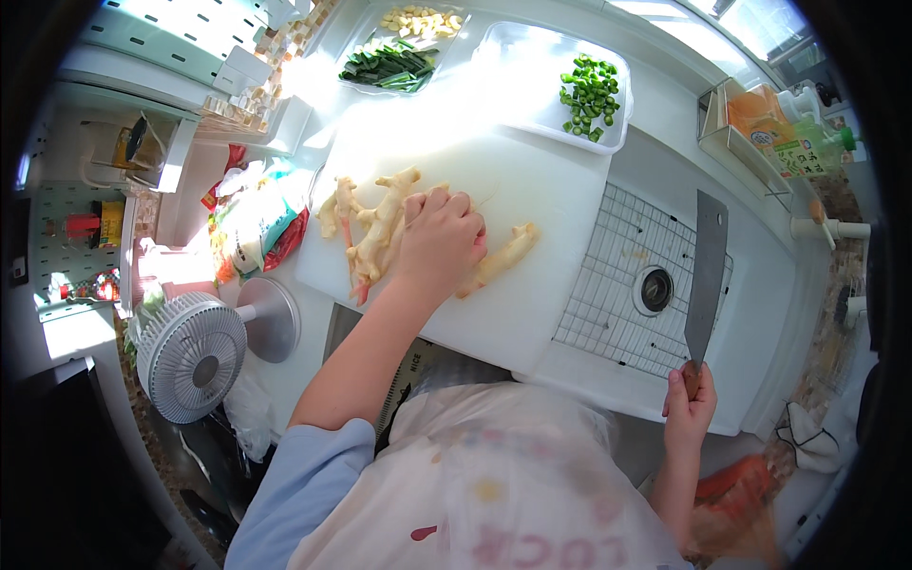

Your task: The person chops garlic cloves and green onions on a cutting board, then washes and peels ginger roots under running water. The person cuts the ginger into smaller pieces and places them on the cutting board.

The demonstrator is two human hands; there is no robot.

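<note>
My left hand (pixel 445 239) is curled over the pale ginger roots (pixel 381 221) on the white cutting board (pixel 527 320). Its fingertips are hidden, so what they grip does not show. A separate piece of ginger (pixel 502 263) lies just right of that hand, its near end by my wrist. Pinkish stems show on some of the roots at the left. Off to the right, my right hand (pixel 690 399) holds a cleaver (pixel 705 278) by its brown handle. The blade points away from me, over the right part of the sink.
Chopped green chillies lie in a clear plastic tray (pixel 624 132) behind the board. Another tray (pixel 456 35) holds garlic cloves and cut green stalks. The sink (pixel 755 320) has a wire rack (pixel 605 285). A fan (pixel 203 363) and food bags (pixel 253 217) stand left; bottles (pixel 805 146) right.
</note>
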